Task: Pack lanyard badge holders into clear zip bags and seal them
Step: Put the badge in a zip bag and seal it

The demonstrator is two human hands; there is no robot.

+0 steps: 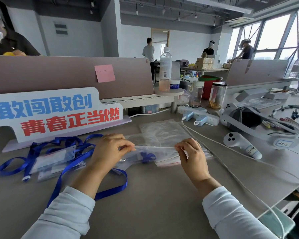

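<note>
A clear zip bag point(155, 150) is stretched between my hands just above the grey desk point(154, 195). My left hand point(110, 149) pinches its top strip at the left end, and my right hand point(191, 153) pinches the right end. Inside the bag sits a badge holder with a bunched blue lanyard point(148, 157). Part of a blue strap point(110, 190) loops on the desk below my left wrist. A pile of loose badge holders with blue lanyards point(53, 157) lies to the left. Several empty clear bags point(164, 131) lie flat just behind my hands.
A white sign with blue and red characters point(55, 114) stands at the back left. A white cable point(231, 171) runs across the right side. A white controller point(242, 145), a headset point(259, 125), a power strip point(198, 115) and bottles point(196, 93) sit at the right and back.
</note>
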